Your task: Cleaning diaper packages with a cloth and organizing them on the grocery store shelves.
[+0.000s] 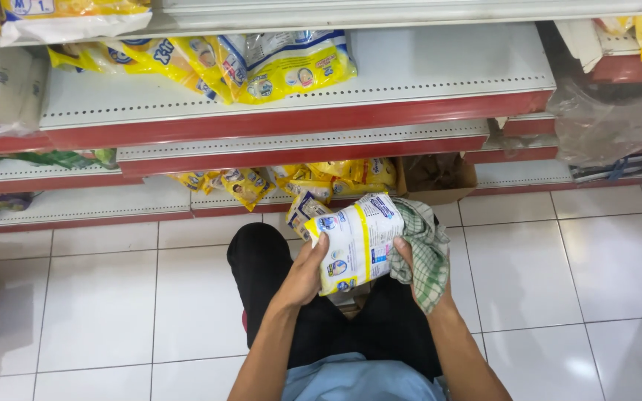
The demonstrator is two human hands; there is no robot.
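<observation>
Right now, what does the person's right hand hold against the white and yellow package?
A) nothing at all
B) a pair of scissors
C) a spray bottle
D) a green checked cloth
D: the right hand presses a green checked cloth to the side of the white and yellow package, which the left hand grips from the other side.

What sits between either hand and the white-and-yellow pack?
Left hand: nothing, it grips the white-and-yellow pack bare at its left edge. Right hand: a green checked cloth is bunched between it and the pack's right side.
</observation>
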